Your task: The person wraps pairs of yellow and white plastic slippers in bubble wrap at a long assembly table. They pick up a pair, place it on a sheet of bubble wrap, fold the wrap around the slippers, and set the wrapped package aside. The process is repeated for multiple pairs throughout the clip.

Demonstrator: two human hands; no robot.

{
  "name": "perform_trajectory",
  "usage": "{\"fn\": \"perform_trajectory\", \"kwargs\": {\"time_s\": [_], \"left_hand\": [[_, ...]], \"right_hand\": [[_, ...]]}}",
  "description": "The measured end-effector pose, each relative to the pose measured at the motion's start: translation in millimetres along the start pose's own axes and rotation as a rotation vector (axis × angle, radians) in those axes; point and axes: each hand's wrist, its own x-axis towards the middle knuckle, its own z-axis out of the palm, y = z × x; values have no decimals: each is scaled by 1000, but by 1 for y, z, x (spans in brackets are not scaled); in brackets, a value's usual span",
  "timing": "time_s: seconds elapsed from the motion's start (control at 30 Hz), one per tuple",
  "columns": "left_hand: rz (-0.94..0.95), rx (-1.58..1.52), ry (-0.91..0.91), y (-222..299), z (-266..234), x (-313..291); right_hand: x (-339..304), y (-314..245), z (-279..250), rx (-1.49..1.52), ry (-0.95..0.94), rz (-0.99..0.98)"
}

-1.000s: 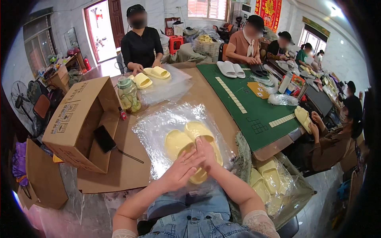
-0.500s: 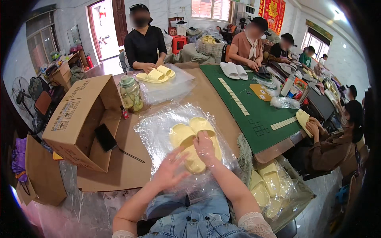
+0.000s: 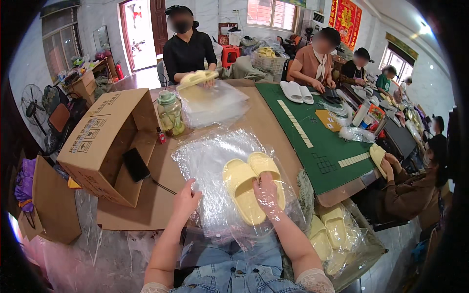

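Observation:
A pair of pale yellow slippers lies side by side on clear plastic bags in front of me. Glossy film shows around the slippers and over my right wrist. My right hand grips the slippers near the straps, its fingers curled at the inner edges. At the left edge of the bags is my left hand, thumb and index finger apart and nothing visible between them. How many bags lie under the slippers, I cannot tell.
An open cardboard box with a black phone stands left, near a glass jar. Bagged yellow slippers fill a sack at lower right. Across the table a co-worker holds yellow slippers; others work around the green mat.
My left hand has moved off the slippers to the bags' left edge. The slippers and my right hand have shifted right. The co-worker opposite has lifted the yellow slippers.

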Motion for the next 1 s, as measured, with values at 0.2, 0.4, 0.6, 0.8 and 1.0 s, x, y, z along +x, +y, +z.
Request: {"fn": "perform_trajectory", "kwargs": {"time_s": [0.2, 0.4, 0.6, 0.8, 1.0], "left_hand": [[46, -289, 224, 4, 7, -12], [-11, -315, 258, 14, 11, -27], [116, -212, 340, 33, 5, -35], [61, -314, 365, 28, 7, -27], [228, -225, 332, 33, 39, -27]], "right_hand": [[13, -12, -8, 64, 27, -58], [22, -27, -8, 63, 16, -78], [13, -21, -2, 32, -162, 137], [18, -14, 6, 43, -141, 20], [26, -19, -6, 65, -100, 57]]}}
